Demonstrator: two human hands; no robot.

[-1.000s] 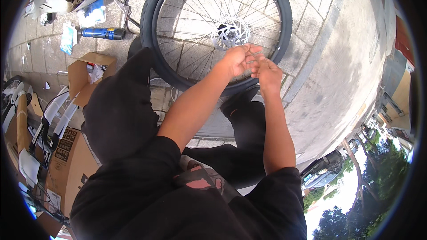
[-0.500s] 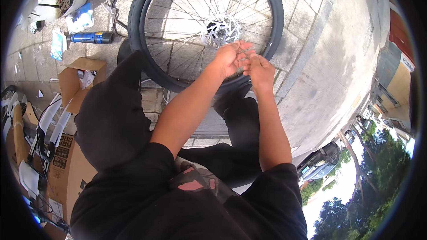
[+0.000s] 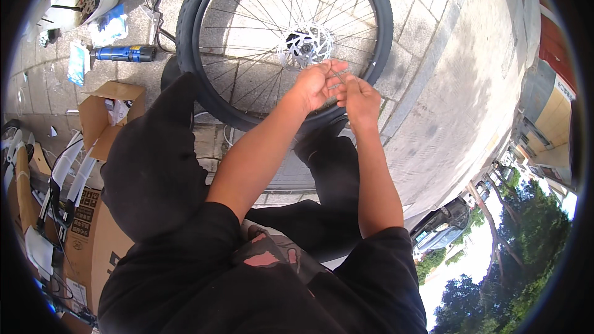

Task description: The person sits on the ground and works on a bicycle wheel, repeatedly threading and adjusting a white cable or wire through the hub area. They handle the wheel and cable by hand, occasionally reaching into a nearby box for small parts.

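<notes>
A bicycle wheel with a black knobby tyre lies flat on the paving in front of me. A silver disc brake rotor surrounds its hub. My left hand and my right hand come close together above the wheel's near right part, just below the rotor. Between the fingertips shows a thin, narrow piece, too small to name. My right thumb and fingers pinch together there, and the left fingers curl toward the same spot. The hands hide some spokes and part of the rim.
At the left lie a blue cylindrical tool, scissors-like cutters and plastic packets. An open cardboard box stands by my left knee. Bicycle frame parts and a large carton lie lower left. A kerb line runs at the right.
The view has shifted slightly. Both hands stay together over the wheel, with only small finger movements, and the thin piece between them shows a little more clearly.
</notes>
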